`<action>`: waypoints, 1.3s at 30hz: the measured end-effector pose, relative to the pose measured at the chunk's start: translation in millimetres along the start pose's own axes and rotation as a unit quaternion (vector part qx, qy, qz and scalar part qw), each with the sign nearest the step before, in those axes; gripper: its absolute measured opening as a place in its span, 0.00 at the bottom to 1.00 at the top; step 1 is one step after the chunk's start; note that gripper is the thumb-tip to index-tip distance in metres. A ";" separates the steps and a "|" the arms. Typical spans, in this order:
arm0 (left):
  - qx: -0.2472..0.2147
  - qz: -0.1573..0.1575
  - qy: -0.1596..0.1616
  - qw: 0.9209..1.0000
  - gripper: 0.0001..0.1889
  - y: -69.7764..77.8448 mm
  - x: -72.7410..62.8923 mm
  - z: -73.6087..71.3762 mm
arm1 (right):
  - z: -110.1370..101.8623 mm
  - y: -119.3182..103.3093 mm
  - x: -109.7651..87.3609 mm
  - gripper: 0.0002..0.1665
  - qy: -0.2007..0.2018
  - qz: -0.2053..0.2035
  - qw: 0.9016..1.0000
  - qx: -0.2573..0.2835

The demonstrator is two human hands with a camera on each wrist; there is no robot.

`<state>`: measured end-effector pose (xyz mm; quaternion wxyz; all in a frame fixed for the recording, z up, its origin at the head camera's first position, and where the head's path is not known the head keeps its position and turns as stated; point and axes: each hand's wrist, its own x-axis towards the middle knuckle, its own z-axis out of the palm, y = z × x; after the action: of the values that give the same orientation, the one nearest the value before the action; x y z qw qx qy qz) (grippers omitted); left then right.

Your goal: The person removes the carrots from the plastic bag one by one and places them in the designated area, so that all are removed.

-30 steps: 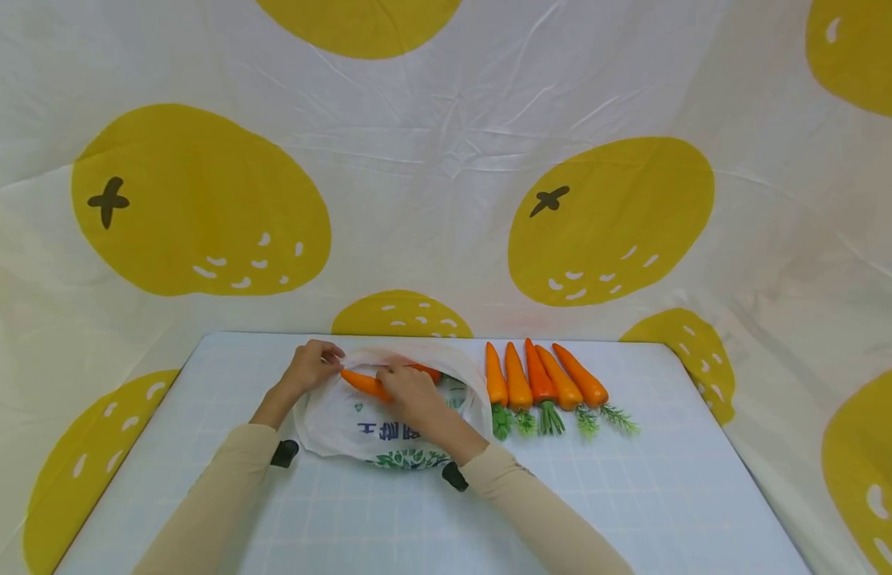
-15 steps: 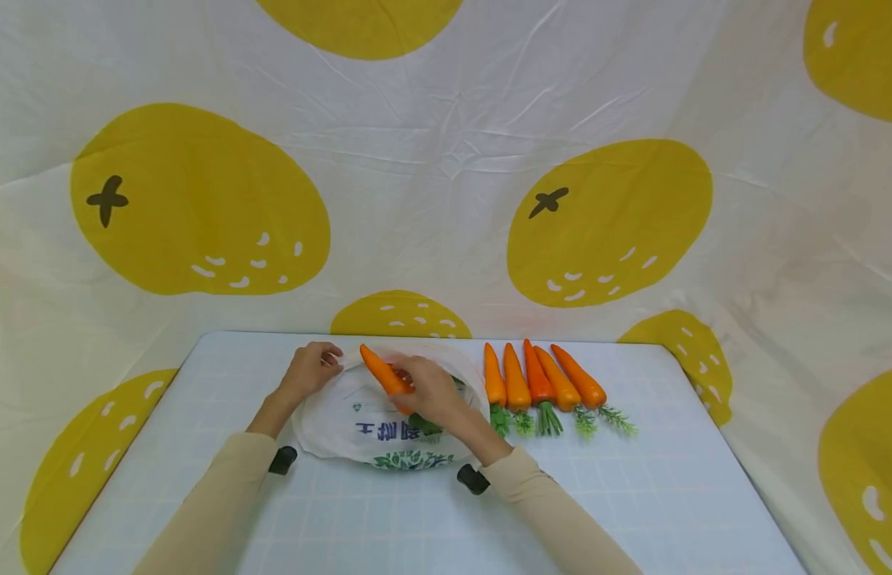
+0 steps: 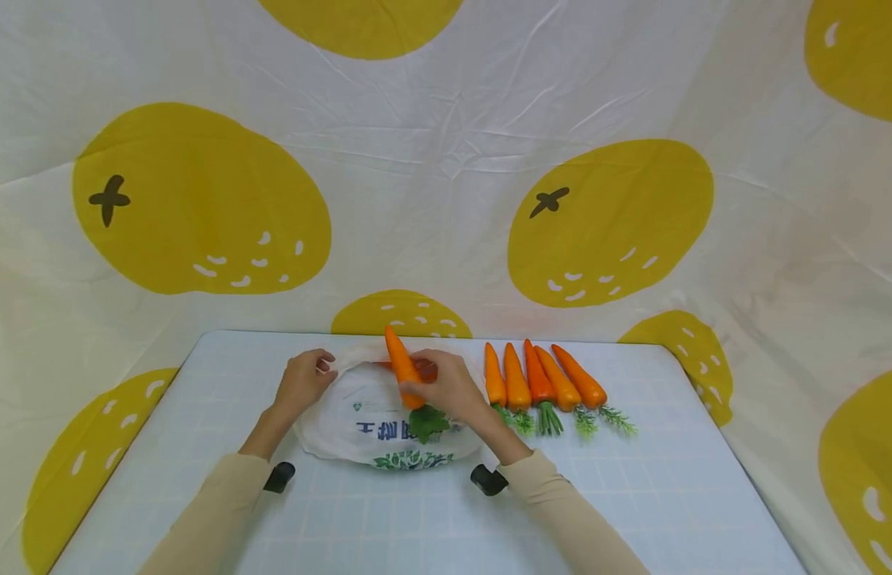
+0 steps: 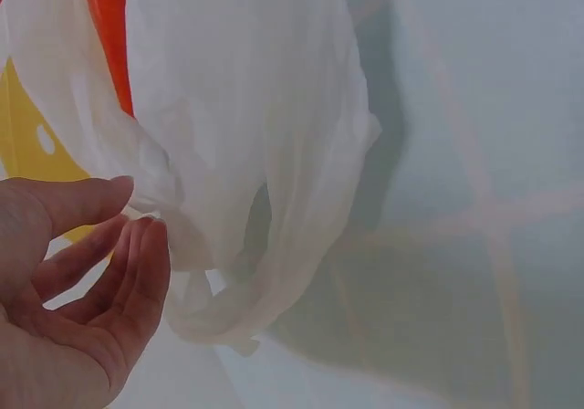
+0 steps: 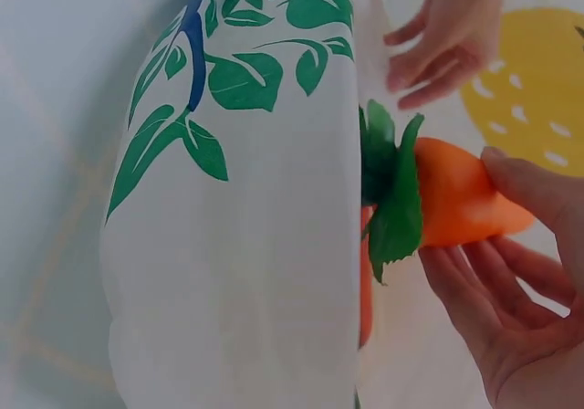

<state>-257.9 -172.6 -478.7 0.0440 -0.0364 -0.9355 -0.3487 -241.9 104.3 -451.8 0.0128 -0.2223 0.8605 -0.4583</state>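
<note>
My right hand (image 3: 451,385) grips an orange carrot (image 3: 400,358) near its thick end, tip pointing away and up. Its leafy green top (image 3: 427,423) hangs over the mouth of a white plastic bag (image 3: 332,431) printed with blue characters and green leaves. At the bag's left rim, my left hand (image 3: 305,380) pinches the thin plastic between thumb and fingertips, as the left wrist view shows. Inside the bag lies another orange-red carrot (image 4: 109,39), seen through the opening; its full shape is hidden. The right wrist view shows the held carrot's green top (image 5: 397,190) close against the bag's edge.
To the right of the bag, several carrots (image 3: 539,379) lie side by side on the table (image 3: 388,527), green tops toward me. Behind the table hangs a white cloth (image 3: 431,216) with large yellow fruit prints.
My right hand has raised the carrot and drawn it back to the right, turning it from nearly level to tip-up; its leafy top now shows. My left hand stays by the bag's left rim.
</note>
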 end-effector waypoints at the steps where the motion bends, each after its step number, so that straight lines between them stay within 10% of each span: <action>1: -0.001 -0.004 0.001 1.000 0.12 0.0 -1.4 0.5 | -1.1 0.5 -0.4 0.28 0.004 0.004 1.000 0.004; 39: -0.020 -0.088 0.046 0.995 0.14 -2.2 -42.6 12.0 | -83.5 18.5 -31.0 0.32 0.074 0.130 0.963 0.225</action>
<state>-216.4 -168.0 -493.7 0.0555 0.0616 -0.9249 -0.3712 -239.7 190.7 -423.7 0.0583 -0.0652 0.7550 -0.6498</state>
